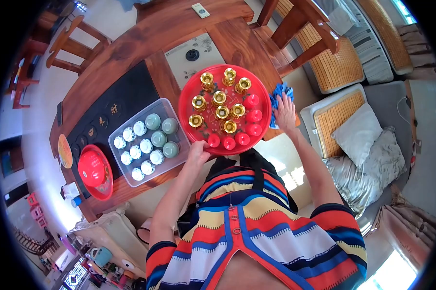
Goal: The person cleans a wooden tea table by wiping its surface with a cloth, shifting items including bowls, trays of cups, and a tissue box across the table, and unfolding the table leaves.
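Observation:
A round red tray (183,96) lies near the table's front edge. On it stand several gold goblet-shaped cups (219,98) and several small red cups or candles (253,115) along its right and front rim. My left hand (197,153) grips the tray's near left rim. My right hand (286,114) presses on a crumpled blue cloth (281,91) at the table's right edge, just beside the tray, with its fingers over the cloth. To the left, a clear plastic bin (139,181) holds several patterned white cups (146,145) and several pale green cups (159,138).
A red lidded basin (96,171) stands at the table's left end, next to a round orange fan (65,151). Behind the bin lies a black tea board (131,92). A remote (200,10) is at the far edge. Wooden chairs (75,46) and a sofa (341,123) surround the table.

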Demonstrator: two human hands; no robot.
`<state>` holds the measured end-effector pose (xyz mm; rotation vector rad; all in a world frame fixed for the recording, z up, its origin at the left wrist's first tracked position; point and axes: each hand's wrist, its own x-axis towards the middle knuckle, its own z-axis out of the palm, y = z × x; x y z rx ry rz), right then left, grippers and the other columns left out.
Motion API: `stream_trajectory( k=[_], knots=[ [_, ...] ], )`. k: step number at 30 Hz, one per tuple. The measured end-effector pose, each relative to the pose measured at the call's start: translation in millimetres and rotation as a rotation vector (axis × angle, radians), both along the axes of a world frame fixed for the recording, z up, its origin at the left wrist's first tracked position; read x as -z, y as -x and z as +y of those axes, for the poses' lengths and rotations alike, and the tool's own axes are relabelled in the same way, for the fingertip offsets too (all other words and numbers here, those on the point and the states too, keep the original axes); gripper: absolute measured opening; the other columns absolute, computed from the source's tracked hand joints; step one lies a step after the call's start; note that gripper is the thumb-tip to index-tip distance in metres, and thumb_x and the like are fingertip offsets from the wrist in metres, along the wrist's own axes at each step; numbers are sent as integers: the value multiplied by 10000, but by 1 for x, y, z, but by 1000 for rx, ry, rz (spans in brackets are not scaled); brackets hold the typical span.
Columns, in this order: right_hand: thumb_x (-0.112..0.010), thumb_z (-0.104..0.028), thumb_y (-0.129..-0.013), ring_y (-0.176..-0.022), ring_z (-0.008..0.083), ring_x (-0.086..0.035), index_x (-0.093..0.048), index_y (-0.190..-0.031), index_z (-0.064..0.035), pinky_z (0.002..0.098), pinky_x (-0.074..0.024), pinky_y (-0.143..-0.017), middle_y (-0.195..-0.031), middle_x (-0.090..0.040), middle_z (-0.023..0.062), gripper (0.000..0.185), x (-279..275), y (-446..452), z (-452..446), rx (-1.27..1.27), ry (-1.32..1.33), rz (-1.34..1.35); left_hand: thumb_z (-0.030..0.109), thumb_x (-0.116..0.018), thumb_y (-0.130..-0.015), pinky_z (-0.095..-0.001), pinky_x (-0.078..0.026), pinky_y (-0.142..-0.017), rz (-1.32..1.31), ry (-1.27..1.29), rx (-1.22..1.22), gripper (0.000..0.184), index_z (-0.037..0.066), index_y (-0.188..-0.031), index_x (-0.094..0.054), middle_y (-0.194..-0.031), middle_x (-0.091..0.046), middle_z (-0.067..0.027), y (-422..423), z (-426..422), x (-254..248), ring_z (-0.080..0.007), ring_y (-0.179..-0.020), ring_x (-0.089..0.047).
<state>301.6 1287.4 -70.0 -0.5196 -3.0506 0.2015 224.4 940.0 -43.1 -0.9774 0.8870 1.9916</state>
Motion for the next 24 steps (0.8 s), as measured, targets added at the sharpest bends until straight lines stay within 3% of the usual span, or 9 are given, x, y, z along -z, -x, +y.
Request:
stream_trajectory(
  k=[4,9,17,21,23,24],
  knots=[
    [-572,-295,-906,-1365,390,-293,-375,-1399,-92,530,-300,-1073,-1493,-301,157,569,9,37,30,55,46,54,-181,-371,-672,-678,-388,-979,-153,50,10,594,-61,-1253,-394,-1282,-436,-246,-12,6,7,-447,-1201,-462],
    [-602,-290,-888,-1308,394,-369,-395,-1384,-89,500,-339,-1041,-1425,-390,192,574,15,74,50,76,123,89,-151,-395,-682,-659,-400,-974,-84,87,-91,560,-66,-1235,-401,-1257,-447,-247,-28,15,11,-431,-1179,-483],
    [-632,-230,-850,-1269,411,-396,-418,-1354,-45,494,-343,-1031,-1397,-408,211,578,26,91,69,-137,200,251,-120,-376,-692,-679,-396,-964,-140,233,-196,572,-47,-1260,-389,-1251,-468,-244,-58,50,5,-442,-1195,-477],
    [-647,-146,-808,-1259,445,-386,-432,-1333,-37,510,-331,-1037,-1394,-395,218,578,10,69,73,-323,188,279,-104,-343,-783,-669,-445,-918,-16,201,-322,550,-25,-1325,-387,-1289,-480,-242,-68,43,46,-423,-1164,-519],
    [-653,-117,-782,-1268,446,-372,-427,-1334,-31,516,-321,-1046,-1404,-377,216,602,10,53,78,-391,221,310,-99,-332,-818,-656,-474,-894,33,200,-382,529,-20,-1338,-391,-1294,-488,-240,-65,53,48,-415,-1143,-540],
    [-650,-106,-778,-1278,445,-360,-427,-1333,-28,517,-314,-1052,-1413,-365,217,603,6,42,79,-429,247,266,-98,-318,-842,-636,-498,-871,21,324,-392,502,-20,-1331,-403,-1284,-500,-236,-61,61,37,-410,-1119,-559]
  ],
)
